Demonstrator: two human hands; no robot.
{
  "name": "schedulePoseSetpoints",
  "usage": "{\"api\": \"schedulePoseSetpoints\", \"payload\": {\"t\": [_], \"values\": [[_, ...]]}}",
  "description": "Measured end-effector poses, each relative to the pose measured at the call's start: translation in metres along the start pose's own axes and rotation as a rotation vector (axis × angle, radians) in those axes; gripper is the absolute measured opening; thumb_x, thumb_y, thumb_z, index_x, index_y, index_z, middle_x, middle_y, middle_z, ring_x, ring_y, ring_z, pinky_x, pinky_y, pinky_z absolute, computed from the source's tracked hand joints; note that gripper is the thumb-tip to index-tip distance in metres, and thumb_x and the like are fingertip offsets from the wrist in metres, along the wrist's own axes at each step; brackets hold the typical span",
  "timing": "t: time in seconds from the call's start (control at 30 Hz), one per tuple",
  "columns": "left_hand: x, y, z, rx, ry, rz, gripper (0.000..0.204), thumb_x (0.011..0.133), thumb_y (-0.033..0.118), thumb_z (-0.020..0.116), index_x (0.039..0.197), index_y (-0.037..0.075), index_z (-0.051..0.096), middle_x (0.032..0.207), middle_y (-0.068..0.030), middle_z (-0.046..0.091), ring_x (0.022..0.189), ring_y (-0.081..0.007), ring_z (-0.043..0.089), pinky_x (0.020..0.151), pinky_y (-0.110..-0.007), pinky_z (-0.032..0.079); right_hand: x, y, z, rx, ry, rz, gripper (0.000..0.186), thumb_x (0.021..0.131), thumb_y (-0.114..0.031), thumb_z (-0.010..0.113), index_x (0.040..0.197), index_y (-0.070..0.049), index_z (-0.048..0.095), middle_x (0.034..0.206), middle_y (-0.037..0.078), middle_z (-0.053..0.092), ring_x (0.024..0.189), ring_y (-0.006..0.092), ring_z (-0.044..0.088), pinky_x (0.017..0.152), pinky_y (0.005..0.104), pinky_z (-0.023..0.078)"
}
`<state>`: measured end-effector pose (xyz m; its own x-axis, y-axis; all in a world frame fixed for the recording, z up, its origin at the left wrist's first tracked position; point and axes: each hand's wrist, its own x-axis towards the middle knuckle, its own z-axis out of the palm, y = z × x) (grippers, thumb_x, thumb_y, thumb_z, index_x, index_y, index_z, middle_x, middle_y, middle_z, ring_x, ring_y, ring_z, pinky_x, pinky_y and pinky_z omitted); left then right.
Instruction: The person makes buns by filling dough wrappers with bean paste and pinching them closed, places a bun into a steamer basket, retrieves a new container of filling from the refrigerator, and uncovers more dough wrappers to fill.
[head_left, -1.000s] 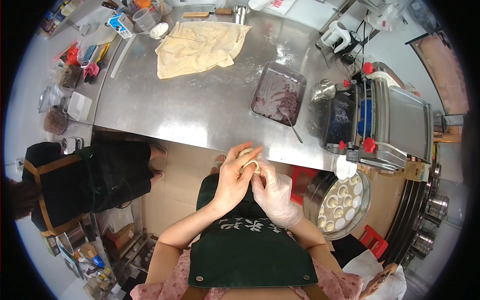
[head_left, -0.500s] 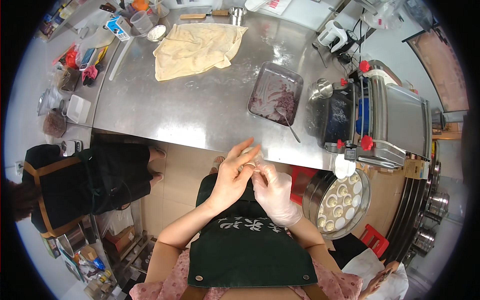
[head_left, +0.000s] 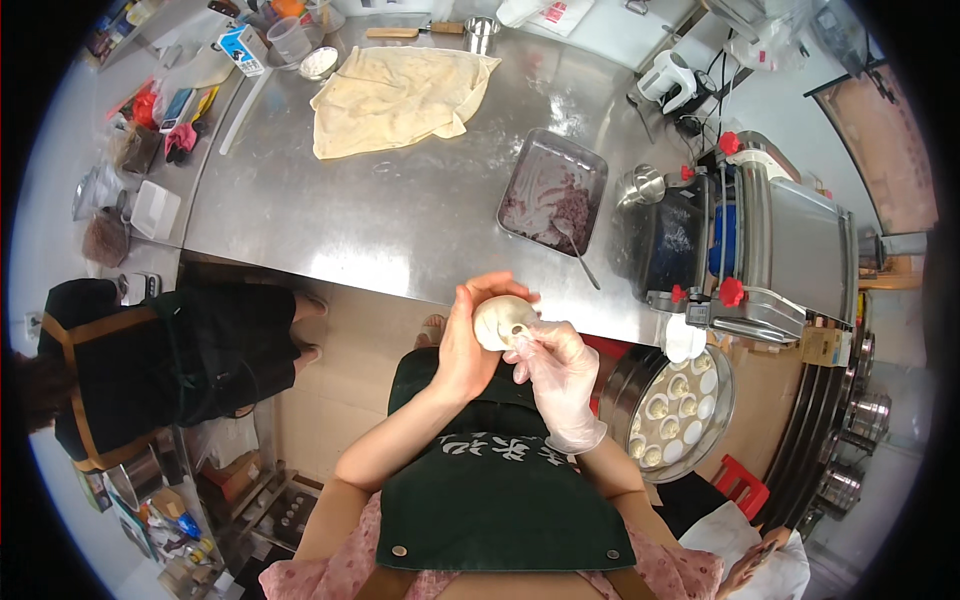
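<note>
Head view, from where I'm standing: the bare left hand (head_left: 462, 348) is curled round a pale dough ball (head_left: 492, 318), holding it by the near edge of the steel table (head_left: 300, 220), while the gloved right hand (head_left: 565, 382) has thumb and fingers pinched together at its lip, beside a small opening. For an even pinch, I'd keep that cupping palm loose and the fingertips light. Beyond sits a purple-smeared tray (head_left: 562, 152); rightward, a round steamer (head_left: 624, 392).
</note>
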<state>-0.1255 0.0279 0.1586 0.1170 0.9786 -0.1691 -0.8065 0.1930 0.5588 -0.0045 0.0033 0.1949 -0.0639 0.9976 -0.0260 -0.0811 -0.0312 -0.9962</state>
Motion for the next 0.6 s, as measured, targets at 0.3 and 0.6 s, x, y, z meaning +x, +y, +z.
{"api": "schedulePoseSetpoints", "payload": {"t": [0.3,0.6], "values": [[-0.003,-0.004,-0.002,0.114,0.056,-0.023,0.057,0.104,0.05,0.028,0.111,0.001,0.056,0.109,-0.0116,0.06,0.099,-0.019,0.059,0.091,-0.034,0.047,0.009,-0.001,0.002,-0.437,0.131,-0.357,0.033,0.072,-0.001,0.082,0.101,-0.006,0.067,0.1,0.008,0.06,0.073,0.0127,0.062,0.054,0.0235,0.05],[-0.01,0.002,0.0,0.157,0.043,0.019,0.054,0.104,0.048,0.03,0.111,0.001,0.055,0.107,-0.0115,0.061,0.098,-0.0176,0.06,0.09,-0.032,0.048,0.005,0.003,0.009,-0.458,0.175,-0.391,0.025,0.072,0.002,0.08,0.093,-0.005,0.069,0.094,0.008,0.062,0.076,0.0164,0.063,0.061,0.0276,0.051]]}}
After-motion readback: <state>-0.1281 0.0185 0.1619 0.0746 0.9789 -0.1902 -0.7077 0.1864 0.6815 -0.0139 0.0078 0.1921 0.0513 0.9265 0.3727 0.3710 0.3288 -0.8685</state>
